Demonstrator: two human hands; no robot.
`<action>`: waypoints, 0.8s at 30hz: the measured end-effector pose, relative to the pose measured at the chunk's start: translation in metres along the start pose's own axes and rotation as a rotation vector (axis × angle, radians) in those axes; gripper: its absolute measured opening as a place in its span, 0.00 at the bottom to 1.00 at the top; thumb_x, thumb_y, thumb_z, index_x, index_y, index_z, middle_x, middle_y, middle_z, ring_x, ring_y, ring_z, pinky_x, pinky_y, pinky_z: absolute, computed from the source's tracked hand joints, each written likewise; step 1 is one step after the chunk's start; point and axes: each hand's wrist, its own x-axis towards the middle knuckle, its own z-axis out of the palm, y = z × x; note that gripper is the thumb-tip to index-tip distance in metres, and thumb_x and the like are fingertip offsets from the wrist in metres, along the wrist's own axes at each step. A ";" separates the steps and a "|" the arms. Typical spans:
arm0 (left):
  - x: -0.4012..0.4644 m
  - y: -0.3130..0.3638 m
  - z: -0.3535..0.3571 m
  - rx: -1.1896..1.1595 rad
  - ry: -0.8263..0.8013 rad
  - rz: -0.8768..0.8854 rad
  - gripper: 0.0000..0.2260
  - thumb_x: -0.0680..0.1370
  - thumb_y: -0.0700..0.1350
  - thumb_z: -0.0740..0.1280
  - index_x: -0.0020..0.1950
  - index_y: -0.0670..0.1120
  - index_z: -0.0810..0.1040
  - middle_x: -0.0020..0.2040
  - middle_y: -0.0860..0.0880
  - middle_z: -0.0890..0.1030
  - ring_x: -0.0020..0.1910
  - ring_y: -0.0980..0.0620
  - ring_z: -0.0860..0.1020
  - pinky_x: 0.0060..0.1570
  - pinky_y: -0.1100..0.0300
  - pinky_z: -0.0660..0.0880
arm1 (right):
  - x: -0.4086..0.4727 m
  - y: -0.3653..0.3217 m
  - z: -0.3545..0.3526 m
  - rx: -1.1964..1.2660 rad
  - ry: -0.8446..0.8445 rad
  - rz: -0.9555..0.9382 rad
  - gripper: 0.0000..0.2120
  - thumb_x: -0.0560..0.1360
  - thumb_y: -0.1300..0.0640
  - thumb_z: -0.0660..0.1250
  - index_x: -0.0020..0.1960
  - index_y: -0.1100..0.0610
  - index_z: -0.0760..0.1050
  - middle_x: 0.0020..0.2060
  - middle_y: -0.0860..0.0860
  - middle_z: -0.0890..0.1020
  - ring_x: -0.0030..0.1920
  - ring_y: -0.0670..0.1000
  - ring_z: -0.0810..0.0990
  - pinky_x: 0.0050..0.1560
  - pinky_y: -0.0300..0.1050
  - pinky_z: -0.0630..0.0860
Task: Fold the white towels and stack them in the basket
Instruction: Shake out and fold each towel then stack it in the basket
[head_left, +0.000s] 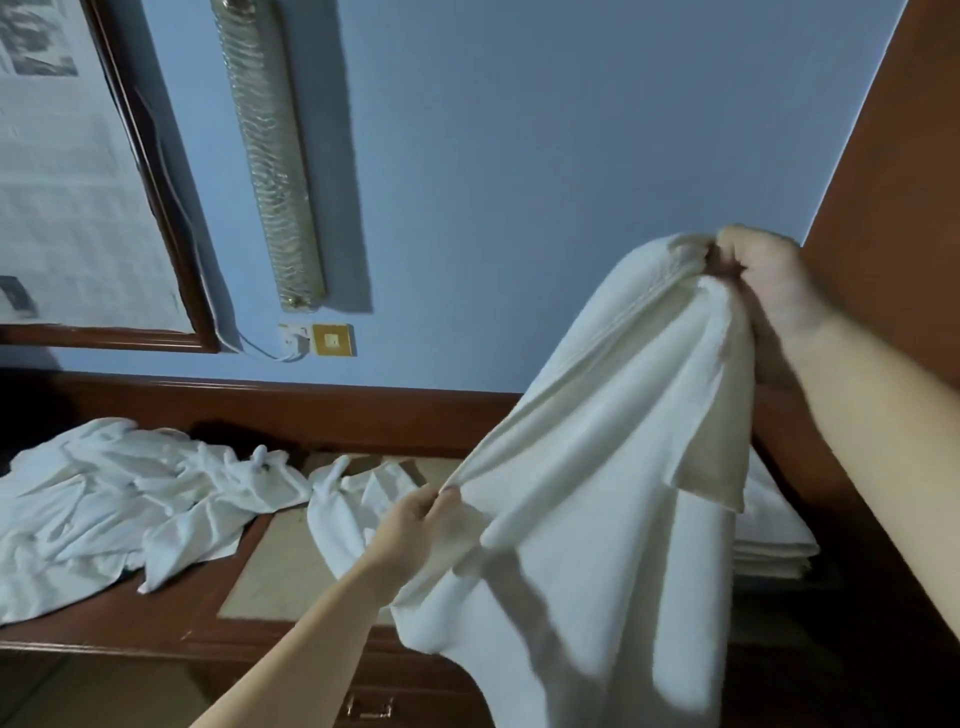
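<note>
Two hands gripping one white towel (597, 467): right hand (763, 280) bunches it up high, left hand (421, 519) pinches an edge lower. Folded stack (774, 545) sits behind; loose towels (130, 499) left.

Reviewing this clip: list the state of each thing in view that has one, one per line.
Held towel: unfolded, lifted, hanging bunched.
Left hand: grips the towel's lower edge.
Right hand: pinches its top corner, raised.
Loose towels: crumpled on the desk.
Folded towels: stacked flat at right.
Drawer: closed.
</note>
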 end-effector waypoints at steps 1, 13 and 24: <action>0.000 -0.001 -0.006 0.024 0.032 -0.007 0.18 0.86 0.55 0.61 0.39 0.51 0.76 0.30 0.58 0.74 0.30 0.61 0.71 0.37 0.59 0.66 | 0.008 0.007 -0.018 -0.008 0.043 -0.007 0.16 0.58 0.54 0.69 0.39 0.51 0.63 0.42 0.57 0.68 0.46 0.61 0.66 0.54 0.58 0.63; 0.006 0.176 -0.093 0.234 0.199 0.479 0.08 0.84 0.50 0.64 0.47 0.50 0.78 0.33 0.57 0.74 0.32 0.58 0.71 0.35 0.59 0.70 | -0.004 0.053 0.004 -0.900 -0.447 -0.058 0.54 0.55 0.24 0.78 0.77 0.31 0.62 0.76 0.33 0.66 0.76 0.37 0.63 0.75 0.42 0.62; 0.004 0.151 -0.090 0.329 0.043 0.436 0.10 0.74 0.57 0.78 0.41 0.54 0.81 0.28 0.58 0.73 0.29 0.60 0.68 0.32 0.62 0.65 | 0.007 0.024 0.029 -0.836 -0.353 -0.296 0.07 0.76 0.49 0.77 0.46 0.50 0.82 0.42 0.57 0.82 0.40 0.47 0.77 0.47 0.48 0.68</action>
